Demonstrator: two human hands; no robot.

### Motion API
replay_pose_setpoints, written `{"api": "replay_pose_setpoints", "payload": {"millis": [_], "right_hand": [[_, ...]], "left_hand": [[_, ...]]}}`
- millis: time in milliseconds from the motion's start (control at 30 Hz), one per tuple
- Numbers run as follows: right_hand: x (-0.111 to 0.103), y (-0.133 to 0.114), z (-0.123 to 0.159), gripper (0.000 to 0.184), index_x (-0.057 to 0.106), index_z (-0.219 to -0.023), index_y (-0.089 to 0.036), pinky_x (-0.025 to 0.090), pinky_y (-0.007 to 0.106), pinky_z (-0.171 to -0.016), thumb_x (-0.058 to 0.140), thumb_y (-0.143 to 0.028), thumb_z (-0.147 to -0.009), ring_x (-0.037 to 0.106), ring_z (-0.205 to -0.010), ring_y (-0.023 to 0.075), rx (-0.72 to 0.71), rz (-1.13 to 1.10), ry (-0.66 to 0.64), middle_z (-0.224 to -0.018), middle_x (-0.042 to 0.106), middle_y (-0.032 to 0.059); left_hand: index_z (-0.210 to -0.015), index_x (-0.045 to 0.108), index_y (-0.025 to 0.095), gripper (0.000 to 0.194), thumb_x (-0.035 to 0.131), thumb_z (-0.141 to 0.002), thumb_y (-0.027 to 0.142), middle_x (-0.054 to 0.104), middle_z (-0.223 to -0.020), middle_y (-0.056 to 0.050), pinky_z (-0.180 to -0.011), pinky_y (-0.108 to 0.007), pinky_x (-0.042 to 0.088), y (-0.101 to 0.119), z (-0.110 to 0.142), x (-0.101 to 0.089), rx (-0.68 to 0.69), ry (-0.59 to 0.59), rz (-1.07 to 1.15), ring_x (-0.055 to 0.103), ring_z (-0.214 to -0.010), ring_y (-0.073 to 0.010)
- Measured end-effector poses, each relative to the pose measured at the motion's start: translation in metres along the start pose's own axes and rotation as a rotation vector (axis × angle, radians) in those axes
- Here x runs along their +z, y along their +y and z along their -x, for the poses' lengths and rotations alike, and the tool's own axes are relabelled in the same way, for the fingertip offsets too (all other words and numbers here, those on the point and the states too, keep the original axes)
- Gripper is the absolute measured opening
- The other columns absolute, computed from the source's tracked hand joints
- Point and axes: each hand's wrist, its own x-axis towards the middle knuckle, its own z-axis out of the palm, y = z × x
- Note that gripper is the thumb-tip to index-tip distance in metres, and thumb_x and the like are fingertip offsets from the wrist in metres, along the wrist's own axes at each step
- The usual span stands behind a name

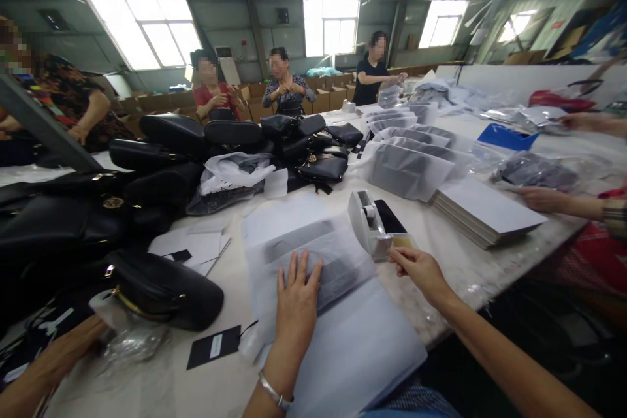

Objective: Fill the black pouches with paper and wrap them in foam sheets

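Observation:
My left hand (297, 301) lies flat, fingers stretched out, on a dark item wrapped in white tissue paper (313, 260) on the table. A bracelet sits on that wrist. My right hand (417, 265) is pinched at the front of a white tape dispenser (375, 222), fingertips on the end of the tape (402, 242). More white tissue sheets (362, 346) spread under the wrapped item toward the table's front edge.
Black handbags (161, 287) pile up on the left, a black tag (214, 345) beside them. Wrapped bundles (409, 166) and a stack of grey cards (484, 209) lie to the right. Other people's arms reach in from both sides; three people work at the far end.

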Motion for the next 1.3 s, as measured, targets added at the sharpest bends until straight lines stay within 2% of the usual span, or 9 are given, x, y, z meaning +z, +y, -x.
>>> {"api": "replay_pose_setpoints", "payload": {"millis": [133, 300, 500, 667, 900, 1033, 1100, 1233, 1300], "right_hand": [[-0.022, -0.015, 0.004, 0.03, 0.074, -0.071, -0.02, 0.046, 0.026, -0.05, 0.073, -0.05, -0.073, 0.055, -0.048, 0.0134, -0.107, 0.265, -0.091, -0.062, 0.067, 0.001], [-0.025, -0.061, 0.004, 0.024, 0.076, -0.096, -0.025, 0.05, 0.028, -0.076, 0.056, -0.038, -0.092, 0.066, -0.082, 0.0189, -0.657, 0.641, -0.408, -0.092, 0.073, 0.0038], [0.036, -0.122, -0.033, 0.028, 0.075, -0.096, -0.027, 0.042, 0.025, -0.071, 0.052, -0.042, -0.094, 0.064, -0.076, 0.0174, -0.923, 0.876, -0.846, -0.084, 0.071, 0.0035], [0.105, -0.137, -0.077, 0.024, 0.075, -0.081, -0.026, 0.036, 0.025, -0.063, 0.058, -0.041, -0.089, 0.061, -0.069, 0.0162, -1.065, 1.018, -0.999, -0.075, 0.071, 0.0013], [0.145, -0.142, -0.103, 0.023, 0.076, -0.071, -0.027, 0.031, 0.028, -0.058, 0.075, -0.049, -0.073, 0.063, -0.064, 0.0199, -1.085, 1.276, -0.941, -0.065, 0.072, 0.004], [0.143, -0.141, -0.114, 0.043, 0.074, -0.065, -0.02, 0.035, 0.03, -0.062, 0.082, -0.062, -0.058, 0.065, -0.068, 0.0254, -0.956, 1.27, -0.73, -0.065, 0.071, 0.0106], [0.13, -0.139, -0.122, 0.042, 0.073, -0.064, -0.02, 0.038, 0.03, -0.065, 0.084, -0.06, -0.056, 0.065, -0.071, 0.027, -0.817, 1.213, -0.557, -0.067, 0.071, 0.0107], [0.077, -0.126, -0.125, 0.022, 0.075, -0.084, -0.024, 0.042, 0.031, -0.069, 0.068, -0.045, -0.081, 0.067, -0.081, 0.0266, -0.678, 1.129, -0.288, -0.086, 0.074, 0.0089], [0.045, -0.113, -0.116, 0.026, 0.074, -0.099, -0.025, 0.044, 0.032, -0.073, 0.059, -0.044, -0.087, 0.067, -0.088, 0.026, -0.635, 1.105, -0.186, -0.098, 0.074, 0.0073]], "left_hand": [[-0.138, 0.051, 0.035, 0.045, 0.047, -0.096, 0.021, 0.039, -0.154, -0.006, -0.109, -0.06, 0.036, 0.0, 0.0, 0.0, -0.004, 0.001, 0.012, 0.031, -0.144, -0.0315], [-0.139, 0.049, 0.037, 0.047, 0.046, -0.095, 0.019, 0.036, -0.156, -0.005, -0.11, -0.059, 0.035, -0.001, 0.001, 0.001, -0.001, 0.002, 0.02, 0.03, -0.144, -0.0311], [-0.142, 0.044, 0.038, 0.05, 0.044, -0.096, 0.019, 0.032, -0.158, -0.003, -0.112, -0.059, 0.034, -0.001, 0.003, 0.004, -0.016, -0.015, 0.026, 0.025, -0.147, -0.0299], [-0.144, 0.04, 0.04, 0.056, 0.047, -0.094, 0.016, 0.03, -0.159, -0.003, -0.112, -0.06, 0.034, -0.002, 0.004, 0.009, -0.012, -0.014, 0.01, 0.023, -0.147, -0.0303], [-0.14, 0.046, 0.04, 0.053, 0.048, -0.093, 0.015, 0.036, -0.156, -0.004, -0.107, -0.061, 0.04, -0.002, 0.002, 0.009, -0.009, 0.019, -0.019, 0.033, -0.143, -0.0311], [-0.139, 0.047, 0.04, 0.053, 0.049, -0.093, 0.015, 0.038, -0.155, -0.004, -0.106, -0.06, 0.041, -0.002, 0.001, 0.008, -0.008, 0.031, -0.015, 0.034, -0.143, -0.0308], [-0.139, 0.048, 0.039, 0.052, 0.05, -0.092, 0.015, 0.037, -0.155, -0.004, -0.107, -0.06, 0.04, -0.002, 0.001, 0.008, -0.009, 0.025, -0.012, 0.033, -0.143, -0.0308], [-0.139, 0.047, 0.039, 0.052, 0.05, -0.093, 0.016, 0.034, -0.157, -0.004, -0.108, -0.059, 0.038, -0.002, 0.002, 0.007, -0.01, 0.018, 0.007, 0.031, -0.144, -0.0302], [-0.139, 0.046, 0.039, 0.052, 0.048, -0.093, 0.016, 0.034, -0.157, -0.004, -0.109, -0.059, 0.037, -0.002, 0.003, 0.007, -0.01, 0.025, 0.015, 0.03, -0.145, -0.0296]]}}
